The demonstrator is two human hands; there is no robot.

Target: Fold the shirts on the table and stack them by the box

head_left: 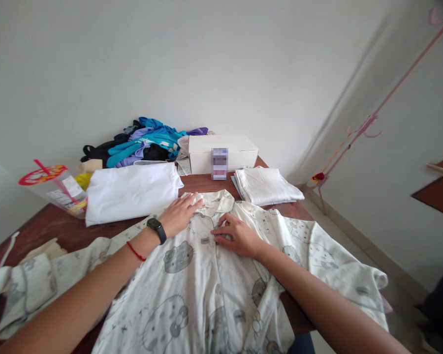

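The shirt (203, 280) lies spread on the counter (199, 183), likely light, soft and limp, best taken by collar (226, 199) or placket (218, 268); the left hand (180, 212) lies flat beside the collar, grasping nothing, the right hand (238, 237) half curled at the placket, any pinch unclear

Soft, diffuse light greys the wall (206, 64). A faint shadow slants beside the pink coat stand (371, 119). The small carton (219, 164) is pixelated.
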